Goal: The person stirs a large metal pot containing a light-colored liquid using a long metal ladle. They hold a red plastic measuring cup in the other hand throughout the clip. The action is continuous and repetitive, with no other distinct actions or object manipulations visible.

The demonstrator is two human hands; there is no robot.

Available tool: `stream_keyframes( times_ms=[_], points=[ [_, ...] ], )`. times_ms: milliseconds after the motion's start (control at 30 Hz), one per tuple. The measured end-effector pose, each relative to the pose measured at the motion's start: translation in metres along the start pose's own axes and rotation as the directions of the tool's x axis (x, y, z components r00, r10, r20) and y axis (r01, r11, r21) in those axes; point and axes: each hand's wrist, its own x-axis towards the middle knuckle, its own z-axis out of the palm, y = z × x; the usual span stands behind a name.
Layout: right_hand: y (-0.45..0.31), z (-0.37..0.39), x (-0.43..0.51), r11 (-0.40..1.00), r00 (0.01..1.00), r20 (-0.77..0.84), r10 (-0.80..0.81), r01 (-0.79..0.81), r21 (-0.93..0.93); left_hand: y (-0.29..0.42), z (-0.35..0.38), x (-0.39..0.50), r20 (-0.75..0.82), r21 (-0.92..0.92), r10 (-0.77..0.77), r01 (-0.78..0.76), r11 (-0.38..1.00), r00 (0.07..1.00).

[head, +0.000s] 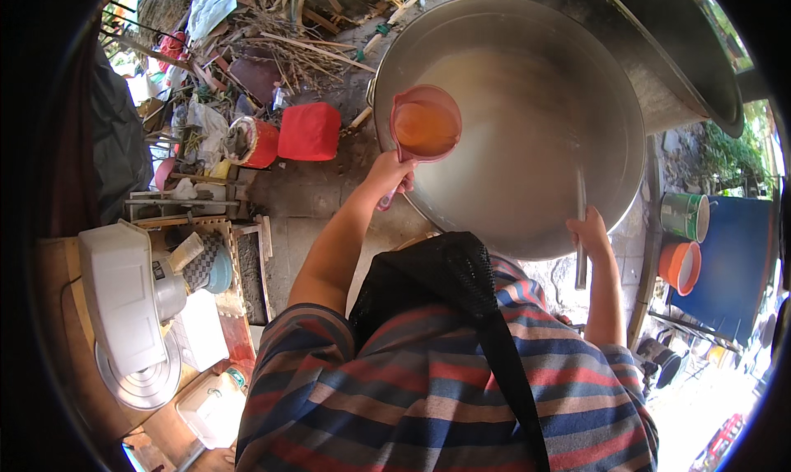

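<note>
A large round metal pot (625,101) stands before me, with pale, cloudy liquid (507,181) and haze inside it. My left hand (390,174) grips the handle of a pink plastic dipper (396,119). Orange-amber liquid (426,127) fills part of the dipper, held above the pot's left side. My right hand (590,232) is closed around a metal rod or handle (581,265) near the pot's lower right rim. The rod's far end reaches into the pot and is lost in the haze, so its tip cannot be made out.
A big metal lid or second vessel (661,58) leans at the upper right. Sticks and litter (309,51) lie at the upper left, near a red container (309,132). White plastic tubs (117,286) rest on a wooden surface at the left; buckets (683,217) stand at the right.
</note>
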Motion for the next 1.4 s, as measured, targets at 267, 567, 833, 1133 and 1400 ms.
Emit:
stream_keyframes(
  times_ms=[267, 567, 833, 1133, 1400],
  points=[
    [0.0, -0.028, -0.085, 0.9, 0.987, -0.051, 0.154, -0.162, -0.404, 0.0, 0.001, 0.001, -0.024, -0.003, -0.022, 0.021, 1.0, 0.999],
    [-0.014, -0.041, -0.109, 0.887, 0.848, 0.26, 0.462, -0.437, -0.152, 0.009, 0.004, -0.002, -0.029, 0.1, 0.014, -0.011, 0.995, 0.999],
    [-0.011, -0.008, -0.09, 0.702, 0.685, 0.569, 0.454, -0.669, 0.245, 0.01, 0.004, 0.0, -0.017, 0.127, 0.017, -0.014, 0.992, 1.0],
    [0.001, 0.039, -0.033, 0.232, 0.415, 0.908, -0.063, -0.879, 0.417, 0.008, 0.005, -0.001, -0.013, 0.05, -0.01, 0.011, 0.999, 1.0],
    [-0.008, 0.052, 0.005, 0.19, 0.49, 0.851, -0.188, -0.832, 0.521, 0.005, 0.003, -0.001, -0.012, 0.046, 0.005, -0.004, 0.999, 1.0]
  ],
)
